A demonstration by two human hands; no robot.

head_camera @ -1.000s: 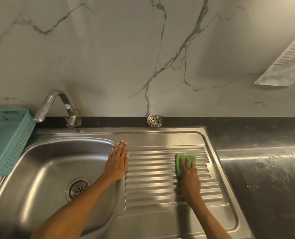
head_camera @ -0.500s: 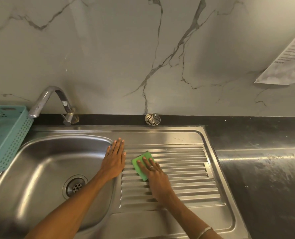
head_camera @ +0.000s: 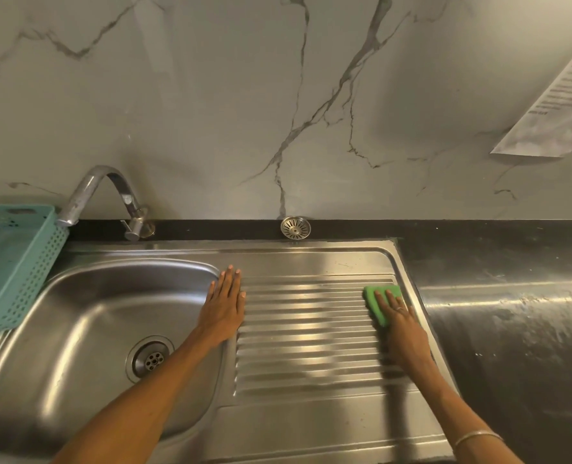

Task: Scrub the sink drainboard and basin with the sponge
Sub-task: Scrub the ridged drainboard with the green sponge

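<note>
The right hand (head_camera: 403,333) presses flat fingers on a green sponge (head_camera: 380,298) at the ribbed steel drainboard's (head_camera: 311,329) far right edge; the left hand (head_camera: 222,308) rests flat, fingers released, beside the smooth basin (head_camera: 94,313).

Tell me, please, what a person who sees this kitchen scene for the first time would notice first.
The bright green sponge stands out, pressed flat under the right hand at the far right end of the ribbed drainboard. The left hand rests flat on the ridge between the drainboard and the basin. A teal basket sits at the left edge.
</note>
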